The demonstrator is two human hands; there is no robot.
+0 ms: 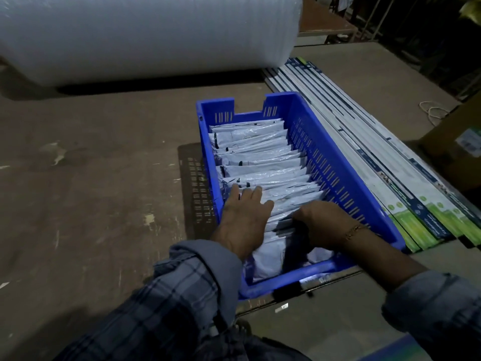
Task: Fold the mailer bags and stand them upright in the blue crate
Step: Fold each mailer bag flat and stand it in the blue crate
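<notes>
Fingers (250, 196) of our left hand (243, 217) lie spread flat, pressing the standing mailer bags (260, 157) back in the blue crate (335, 162), while our right hand (321, 220) curls around a folded one, slotting it in.

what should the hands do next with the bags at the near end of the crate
Probably seat the near bags upright against the row. The left hand lies flat on the standing mailer bags, the right hand is curled over the nearest ones, and a dark gap shows behind them at the blue crate's near end.
</notes>
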